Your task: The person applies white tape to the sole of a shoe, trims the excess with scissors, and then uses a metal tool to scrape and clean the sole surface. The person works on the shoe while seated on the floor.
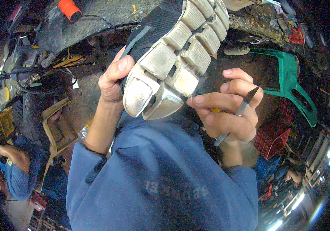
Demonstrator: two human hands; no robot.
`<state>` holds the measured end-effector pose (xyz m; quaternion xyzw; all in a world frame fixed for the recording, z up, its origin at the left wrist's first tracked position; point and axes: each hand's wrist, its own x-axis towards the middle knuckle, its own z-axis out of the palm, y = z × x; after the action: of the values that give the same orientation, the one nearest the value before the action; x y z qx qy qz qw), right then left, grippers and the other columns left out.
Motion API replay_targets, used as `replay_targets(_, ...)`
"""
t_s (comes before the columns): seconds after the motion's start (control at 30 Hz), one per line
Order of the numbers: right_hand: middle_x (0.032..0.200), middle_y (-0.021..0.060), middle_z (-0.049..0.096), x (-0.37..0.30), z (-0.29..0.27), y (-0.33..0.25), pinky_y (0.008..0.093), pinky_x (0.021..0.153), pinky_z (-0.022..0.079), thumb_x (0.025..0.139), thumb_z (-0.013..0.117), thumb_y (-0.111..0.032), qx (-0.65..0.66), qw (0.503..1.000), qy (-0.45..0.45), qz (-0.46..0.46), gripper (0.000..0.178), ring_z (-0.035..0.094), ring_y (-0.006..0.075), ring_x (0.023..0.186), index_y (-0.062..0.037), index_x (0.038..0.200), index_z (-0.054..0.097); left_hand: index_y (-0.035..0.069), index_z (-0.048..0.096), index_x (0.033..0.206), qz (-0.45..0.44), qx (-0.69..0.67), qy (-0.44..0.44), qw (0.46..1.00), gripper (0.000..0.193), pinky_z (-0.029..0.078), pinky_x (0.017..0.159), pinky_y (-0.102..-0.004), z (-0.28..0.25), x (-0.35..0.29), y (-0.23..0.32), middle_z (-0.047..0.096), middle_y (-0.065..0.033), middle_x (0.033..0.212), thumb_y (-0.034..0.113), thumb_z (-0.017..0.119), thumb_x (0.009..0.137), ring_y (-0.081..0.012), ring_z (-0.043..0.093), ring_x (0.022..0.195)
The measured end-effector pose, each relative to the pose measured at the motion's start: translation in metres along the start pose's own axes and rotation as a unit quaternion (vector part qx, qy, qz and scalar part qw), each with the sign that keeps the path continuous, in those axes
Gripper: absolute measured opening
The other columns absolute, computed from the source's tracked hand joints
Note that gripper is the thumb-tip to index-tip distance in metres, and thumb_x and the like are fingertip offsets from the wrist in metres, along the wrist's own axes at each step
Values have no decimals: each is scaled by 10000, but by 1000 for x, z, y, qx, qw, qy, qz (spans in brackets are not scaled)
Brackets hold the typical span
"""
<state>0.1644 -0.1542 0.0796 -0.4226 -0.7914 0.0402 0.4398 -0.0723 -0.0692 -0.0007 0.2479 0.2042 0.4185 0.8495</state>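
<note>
My left hand (pixel 113 79) is closed around the side of a black shoe (pixel 155 27), its thumb lying along the upper. The shoe is tilted so that its off-white, blocky sole (pixel 157 61) faces me, with scuffed, worn patches at the nearer end. Just right of that end is my right hand (pixel 230 106), its fingers curled. A slim tool (pixel 243 107) with a dark pointed tip and a silvery collar, much like a small paintbrush, is tucked between those fingers. Thumb and forefinger come together by the sole's edge, near a thin, pale strand; whether they grip it is unclear.
Beyond the shoe runs a rough, worn bench (pixel 107 25) with an orange cup-like piece (pixel 69 10). A green plastic stool or chair (pixel 288 73) and a red crate (pixel 272 140) are to the right. At left are a tan chair (pixel 49 134) and another person (pixel 20 169).
</note>
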Motion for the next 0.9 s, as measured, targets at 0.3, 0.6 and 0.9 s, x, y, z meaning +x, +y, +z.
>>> replay_targets(0.3, 918, -27, 791, -2, 1, 1, 503, 890, 548, 749, 931, -141, 17, 1000, 2, 12, 358, 547, 227, 948, -210, 904, 616, -71, 447, 1521, -2, -15, -10, 1000, 803, 498, 1120, -458, -1, 0, 0, 641, -224, 1406, 335, 673, 866, -344, 661, 1256)
replay_targets(0.6, 971, -16, 789, -5, 4, 0, 497, 861, 566, 734, 941, -101, 15, 1000, 17, -2, 428, 552, 236, 998, -239, 967, 609, -77, 451, 1513, -4, -32, -18, 999, 808, 505, 1114, -471, -2, -1, -1, 647, -228, 1394, 322, 683, 851, -354, 669, 1241)
replay_targets(0.9, 976, -25, 798, -8, 5, 0, 492, 874, 556, 758, 923, -110, 30, 999, 13, 3, 391, 553, 234, 995, -234, 944, 603, -84, 456, 1506, -4, -56, -29, 998, 813, 511, 1108, -484, -5, 0, -2, 653, -232, 1382, 309, 693, 835, -364, 676, 1226)
